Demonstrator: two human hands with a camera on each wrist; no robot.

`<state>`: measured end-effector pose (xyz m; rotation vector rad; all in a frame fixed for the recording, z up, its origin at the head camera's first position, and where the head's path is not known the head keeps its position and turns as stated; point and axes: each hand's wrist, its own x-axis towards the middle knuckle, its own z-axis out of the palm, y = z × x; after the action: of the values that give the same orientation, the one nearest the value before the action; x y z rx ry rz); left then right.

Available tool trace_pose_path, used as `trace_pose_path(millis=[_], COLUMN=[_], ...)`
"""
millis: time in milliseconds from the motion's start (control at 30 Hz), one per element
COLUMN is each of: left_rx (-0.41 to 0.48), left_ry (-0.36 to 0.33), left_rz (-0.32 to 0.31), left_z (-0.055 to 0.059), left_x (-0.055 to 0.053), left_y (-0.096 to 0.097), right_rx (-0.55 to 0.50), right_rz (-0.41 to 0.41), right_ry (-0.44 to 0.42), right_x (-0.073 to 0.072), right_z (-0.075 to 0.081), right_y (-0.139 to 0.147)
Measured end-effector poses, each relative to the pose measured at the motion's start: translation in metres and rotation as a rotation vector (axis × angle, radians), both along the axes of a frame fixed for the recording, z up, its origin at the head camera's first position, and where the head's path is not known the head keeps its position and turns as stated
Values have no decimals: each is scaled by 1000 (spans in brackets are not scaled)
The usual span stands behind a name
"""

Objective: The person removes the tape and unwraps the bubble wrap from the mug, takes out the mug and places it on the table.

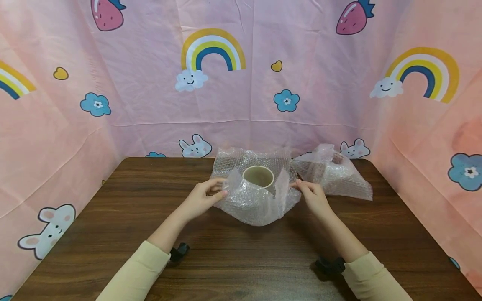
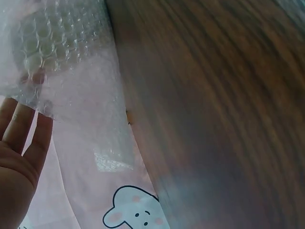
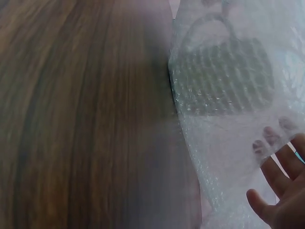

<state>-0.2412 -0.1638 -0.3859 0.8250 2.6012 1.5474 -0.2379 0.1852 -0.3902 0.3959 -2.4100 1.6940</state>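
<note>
A cream cup (image 1: 258, 175) stands mouth up within a sheet of bubble wrap (image 1: 250, 207) on the table. The wrap rises around its front and sides. My left hand (image 1: 201, 198) is at the wrap's left side, its fingertips against the plastic. In the left wrist view those fingers (image 2: 40, 138) look fairly straight. At the right side my right hand (image 1: 312, 198) touches the wrap. Its fingertips show through the film in the right wrist view, with the thumb (image 3: 257, 202) apart from them. There the cup (image 3: 226, 76) is blurred behind bubbles, with a curved outline above it.
Behind and right of my right hand lies another bubble-wrapped bundle (image 1: 339, 175), its contents unclear. The dark wooden table (image 1: 143, 209) ends at pink patterned cloth (image 1: 233, 104) hanging at the back and both sides. Black wrist devices (image 1: 180, 252) sit near my sleeves.
</note>
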Motion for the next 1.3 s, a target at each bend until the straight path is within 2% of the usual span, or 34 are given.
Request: trace_pose_path(millis=[167,367,533,700,767,833,967,1133,1200,1300], left_rx=[-17,-21,-20,-37,-39,-61,-108,-148,-174,-225], left_ry=[-1,10,-12,-25,-49,-60,-78,-133,-118,-46], left_rz=[-2,8,-3,-44,-66,-66,-48,-75,-80,-88], left_z=[-1,-1,-1,13,15,13,-1,-7,-8,-10], left_x=[0,0,1,9,10,8,1,0,0,1], left_y=[-1,-3,-5,-3,-3,-4,-9,-12,-12,-12], right_rx=[47,136,235,338,392,453,557,666,705,729], right_rz=[15,91,154,213,228,248,324,404,412,418], right_ry=[34,96,93,73,62,61,94,119,127,121], right_x=[1,-2,-3,-2,0,1,4,7,8,9], right_z=[0,-2,-3,-3,-3,-3,-5,-6,-7,-9], right_y=[2,8,13,16,16,17,19,18,18,18])
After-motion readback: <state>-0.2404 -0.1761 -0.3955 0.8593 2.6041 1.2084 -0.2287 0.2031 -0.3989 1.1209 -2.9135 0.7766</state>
